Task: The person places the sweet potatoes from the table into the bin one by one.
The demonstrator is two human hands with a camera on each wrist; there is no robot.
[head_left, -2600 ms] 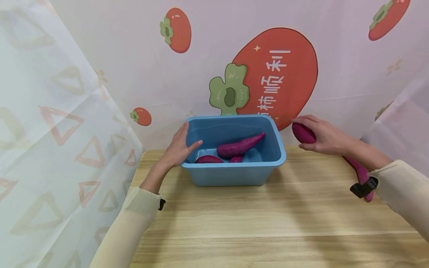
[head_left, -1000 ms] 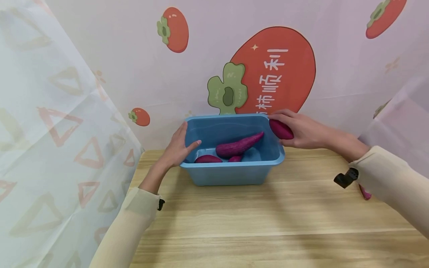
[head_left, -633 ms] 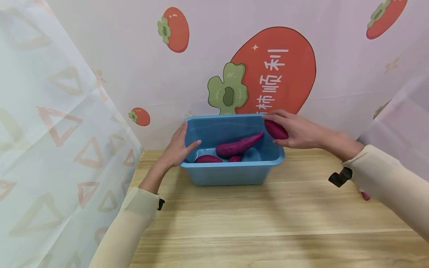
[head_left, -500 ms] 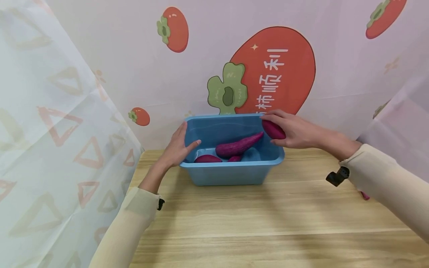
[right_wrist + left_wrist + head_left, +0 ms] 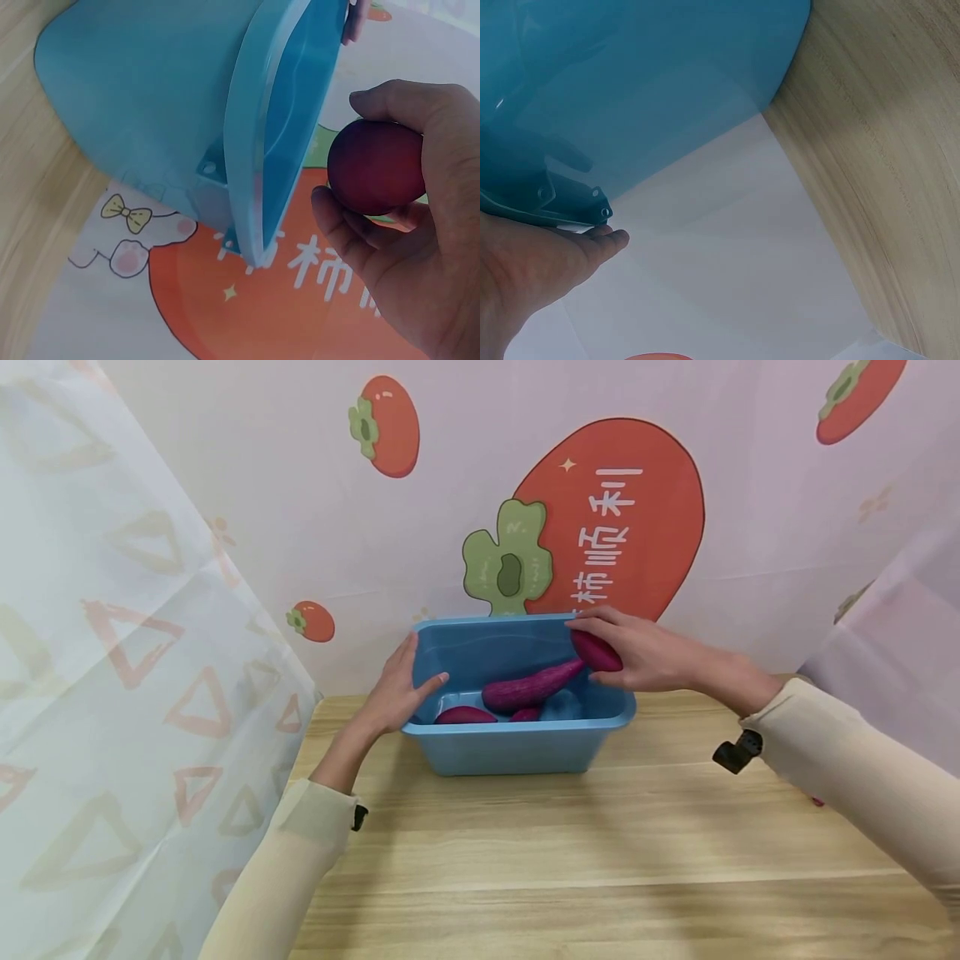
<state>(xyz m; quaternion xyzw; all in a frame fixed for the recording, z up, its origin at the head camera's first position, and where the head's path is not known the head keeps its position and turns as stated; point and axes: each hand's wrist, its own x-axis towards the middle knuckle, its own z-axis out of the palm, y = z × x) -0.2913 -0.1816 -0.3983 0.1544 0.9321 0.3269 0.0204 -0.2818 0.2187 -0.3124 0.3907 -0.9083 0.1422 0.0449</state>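
Note:
The right hand (image 5: 651,653) holds a plump, oval purple sweet potato (image 5: 597,652) over the right part of a blue plastic bin (image 5: 517,752). In the right wrist view, thumb and fingers curl round the sweet potato (image 5: 376,166) just beyond the bin's rim (image 5: 247,127). At the bin's left rim, the left hand (image 5: 393,689) grips the edge, its thumb reaching over the inside. Its fingers lie along the outside under the rim in the left wrist view. A long, tapered purple piece (image 5: 525,690) lies inside, with two smaller ones partly hidden by the front wall.
The bin stands on a wooden table (image 5: 525,860) close to a patterned back wall covering (image 5: 225,468). Another purple piece (image 5: 817,801) lies at the right, mostly hidden behind the right sleeve (image 5: 847,777). White patterned sheets border both sides.
The right hand has carried the sweet potato leftward, from beside the bin to over its right part. The left hand keeps its place on the rim.

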